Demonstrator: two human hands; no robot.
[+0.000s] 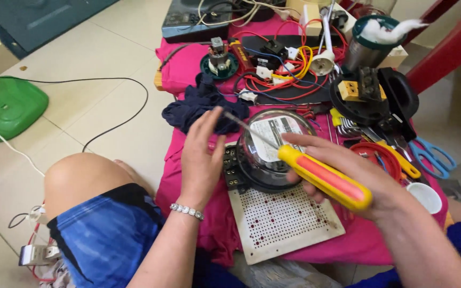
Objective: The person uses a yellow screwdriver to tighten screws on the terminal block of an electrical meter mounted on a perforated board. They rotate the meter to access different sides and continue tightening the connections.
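My right hand [348, 170] grips a screwdriver with a yellow and orange handle [326, 178]. Its metal shaft [249, 128] runs up-left across the clear round dome of an electric meter [273, 141]. My left hand [201, 154] lies open at the meter's left side, fingers up, with the shaft's tip close to the fingertips. A bead bracelet circles that wrist. The meter rests on a white perforated board [284, 221] on a pink cloth [188, 61].
Behind the meter lie a dark blue rag [198, 106], a tangle of red, blue and yellow wires [284, 69], a small motor, a black round part, a metal cup, and blue scissors [433, 157]. My bare knee [81, 176] is at the left. A green object and cables lie on the tiled floor.
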